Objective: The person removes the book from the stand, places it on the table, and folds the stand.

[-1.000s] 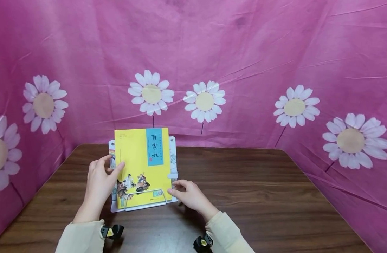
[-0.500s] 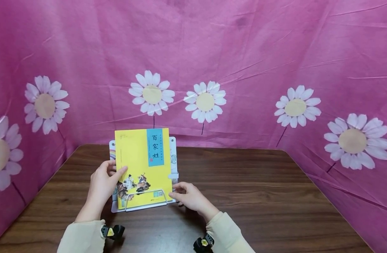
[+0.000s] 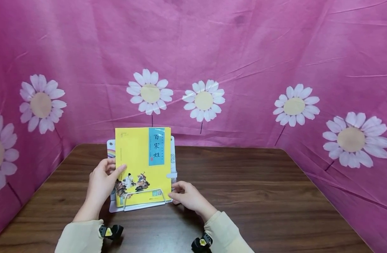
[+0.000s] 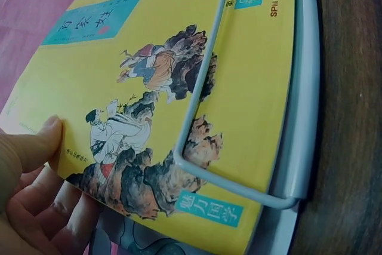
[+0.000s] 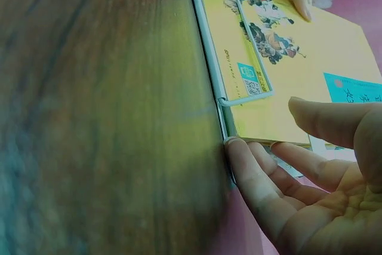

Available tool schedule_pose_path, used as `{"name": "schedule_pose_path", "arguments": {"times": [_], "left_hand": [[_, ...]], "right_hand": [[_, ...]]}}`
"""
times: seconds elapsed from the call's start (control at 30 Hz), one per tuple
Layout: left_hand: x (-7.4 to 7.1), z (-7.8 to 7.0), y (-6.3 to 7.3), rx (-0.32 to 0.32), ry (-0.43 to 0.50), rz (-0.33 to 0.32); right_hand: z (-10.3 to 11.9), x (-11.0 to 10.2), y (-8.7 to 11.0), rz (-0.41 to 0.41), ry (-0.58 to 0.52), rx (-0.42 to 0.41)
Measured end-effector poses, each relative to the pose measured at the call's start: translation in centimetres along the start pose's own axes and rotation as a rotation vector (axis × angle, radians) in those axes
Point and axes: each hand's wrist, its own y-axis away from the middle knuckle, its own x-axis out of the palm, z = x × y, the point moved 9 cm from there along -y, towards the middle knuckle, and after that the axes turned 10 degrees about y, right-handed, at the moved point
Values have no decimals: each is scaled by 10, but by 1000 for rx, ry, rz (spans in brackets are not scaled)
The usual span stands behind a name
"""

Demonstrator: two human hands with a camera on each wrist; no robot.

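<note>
A yellow book (image 3: 134,151) with a blue title panel stands leaning back on a white book stand (image 3: 172,151) with printed drawings. Across its lower front runs the stand's white wire holder (image 4: 194,106). My left hand (image 3: 101,181) pinches the book's left edge, thumb on the cover and fingers behind. At the lower right corner is my right hand (image 3: 191,196). In the right wrist view, its fingers (image 5: 256,177) touch the edge by the stand's base, while the thumb is extended over the cover. Most of the stand's back panel is hidden behind the book.
The stand rests on a dark brown wooden table (image 3: 244,196). A pink cloth (image 3: 244,52) with large white daisies hangs behind the table and along both sides. Black wrist straps (image 3: 111,232) show at the cuffs of the pale sleeves (image 3: 81,237).
My left hand has closed in on the book's left edge, its fingers going behind it. The book has shifted slightly right and straightened against the stand. My right hand stays near the lower right corner.
</note>
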Motion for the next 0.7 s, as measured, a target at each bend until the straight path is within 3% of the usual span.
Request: {"name": "schedule_pose_path", "arguments": {"times": [0.3, 0.7], "left_hand": [[4, -2, 1, 20, 25, 45], [-3, -2, -2, 44, 117, -13]], "right_hand": [[-3, 1, -1, 18, 21, 7], [0, 1, -1, 55, 96, -11]]}}
